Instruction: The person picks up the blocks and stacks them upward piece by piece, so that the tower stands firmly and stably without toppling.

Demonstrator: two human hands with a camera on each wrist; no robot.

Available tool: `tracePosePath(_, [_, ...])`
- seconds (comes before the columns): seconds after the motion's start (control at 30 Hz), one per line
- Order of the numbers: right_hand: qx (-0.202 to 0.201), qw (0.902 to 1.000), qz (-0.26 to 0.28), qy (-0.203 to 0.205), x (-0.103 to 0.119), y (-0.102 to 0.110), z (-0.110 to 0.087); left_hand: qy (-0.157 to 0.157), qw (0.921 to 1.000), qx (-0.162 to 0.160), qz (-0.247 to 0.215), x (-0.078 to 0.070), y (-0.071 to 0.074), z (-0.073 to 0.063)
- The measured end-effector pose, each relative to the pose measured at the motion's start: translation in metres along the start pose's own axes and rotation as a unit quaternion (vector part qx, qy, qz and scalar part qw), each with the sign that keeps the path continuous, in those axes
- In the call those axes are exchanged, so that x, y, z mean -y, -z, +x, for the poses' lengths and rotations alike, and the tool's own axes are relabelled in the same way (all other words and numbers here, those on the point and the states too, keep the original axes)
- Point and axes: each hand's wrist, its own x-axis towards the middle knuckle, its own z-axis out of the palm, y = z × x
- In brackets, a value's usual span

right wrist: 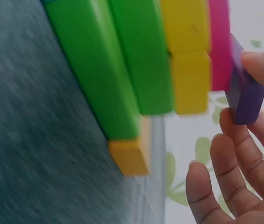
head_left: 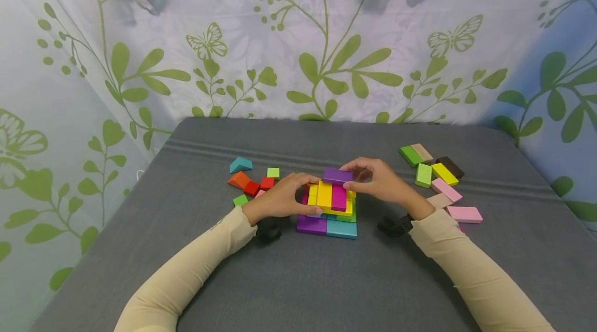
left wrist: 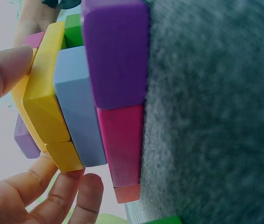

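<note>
A stepped stack of coloured wooden blocks stands on the grey table, with a purple block point(head_left: 311, 225) and a teal block point(head_left: 342, 229) in its bottom layer. My left hand point(head_left: 281, 196) spans the stack's left side, thumb and fingers holding the ends of the upper yellow blocks point(left wrist: 46, 88). At the top, my right hand point(head_left: 379, 181) pinches a loose purple block point(head_left: 338, 175) between thumb and fingers. This block lies at the far end of the top layer, right against the magenta block point(head_left: 339, 197) in the right wrist view. Green blocks point(right wrist: 94, 70) show below on the right side.
Left of the stack lie loose pieces, including a teal block point(head_left: 241, 164), an orange block point(head_left: 239, 180) and red blocks point(head_left: 252, 188). More blocks lie on the right, among them a yellow block point(head_left: 444, 174) and a pink block point(head_left: 465, 214). A patterned curtain point(head_left: 345, 62) hangs behind the table.
</note>
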Motion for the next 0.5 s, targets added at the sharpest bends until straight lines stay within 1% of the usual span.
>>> tracePosePath(0.1, [0.014, 0.9998, 0.009, 0.009, 0.0017, -0.0072, 0.0007, -0.003, 1.0000, 0.001, -0.001, 0.0004, -0.0002, 0.0003])
tracePosePath(0.2, [0.020, 0.9997, 0.009, 0.011, 0.0034, -0.0105, 0.0011, -0.004, 1.0000, 0.000, -0.004, 0.0006, -0.0002, 0.0002])
tracePosePath(0.5, [0.032, 0.9995, 0.005, 0.005, 0.0097, -0.0101, 0.0005, -0.006, 1.0000, -0.001, -0.006, 0.0002, -0.0002, -0.0005])
